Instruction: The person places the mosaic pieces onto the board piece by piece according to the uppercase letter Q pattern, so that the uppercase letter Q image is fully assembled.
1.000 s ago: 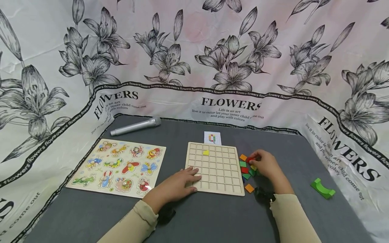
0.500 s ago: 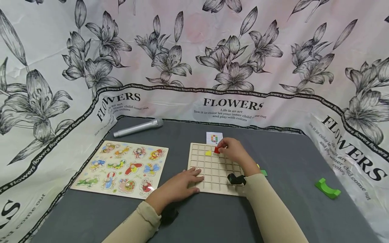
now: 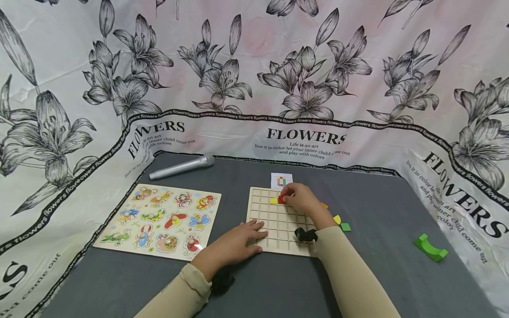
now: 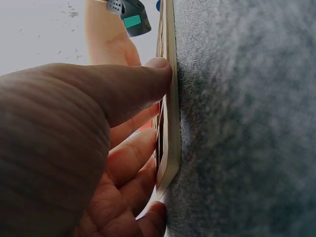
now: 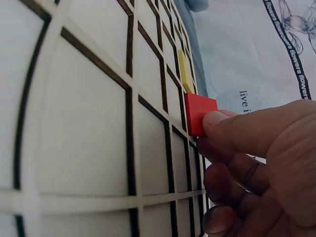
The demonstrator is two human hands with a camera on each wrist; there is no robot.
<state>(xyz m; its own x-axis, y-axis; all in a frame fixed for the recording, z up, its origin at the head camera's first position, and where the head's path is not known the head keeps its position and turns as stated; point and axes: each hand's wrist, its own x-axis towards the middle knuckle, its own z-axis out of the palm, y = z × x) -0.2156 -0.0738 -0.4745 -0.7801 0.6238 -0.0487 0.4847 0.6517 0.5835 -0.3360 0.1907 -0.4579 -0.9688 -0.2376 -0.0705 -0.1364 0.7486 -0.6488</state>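
My right hand [image 3: 301, 197] pinches a red square tile [image 3: 282, 199] over the upper part of the wooden grid board [image 3: 274, 229]. In the right wrist view the red tile [image 5: 200, 113] is between thumb and fingers, against the grid beside the yellow tile [image 5: 184, 71]. That yellow tile [image 3: 273, 200] lies in a cell just left of the red one. My left hand [image 3: 234, 244] rests with spread fingers on the board's lower left edge; in the left wrist view its thumb lies along the board's rim [image 4: 172, 113].
Behind the board lies a pattern card [image 3: 281, 180]. Right of it are loose tiles, among them a green one [image 3: 345, 227], partly hidden by the right arm. An insect puzzle board [image 3: 157, 221] and a silver microphone [image 3: 182, 167] lie left, a green arch block [image 3: 431, 248] far right.
My right hand has moved left from the loose tiles to the grid board, bringing the red tile beside the yellow one. My left hand stays on the board's edge.
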